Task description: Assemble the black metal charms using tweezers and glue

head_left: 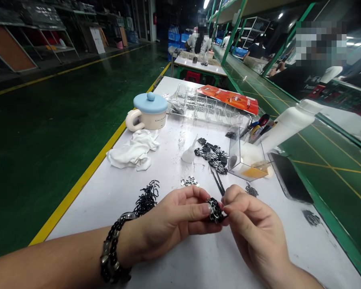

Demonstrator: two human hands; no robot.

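My left hand (183, 212), with dark beaded bracelets at the wrist, holds a small black and silver part (215, 210) between thumb and fingers. At that part's right side, my right hand (252, 220) is pinched closed; whatever lies between its fingertips is too small to make out. Black tweezers (217, 181) lie just beyond the hands. Similar black parts (212, 154) form a pile farther back. Small silver pieces (190, 181) are scattered behind my left hand, and a heap of black curved pieces (147, 198) lies to its left.
A blue-lidded mug (152, 114), a white cloth (134, 150) and a small nozzle bottle (189, 154) stand or lie on the white table (87, 208). Behind are a compartment tray (198, 107) and orange packet (228, 98). Rightward are a clear box (248, 160), white bottle (289, 124) and phone (291, 176).
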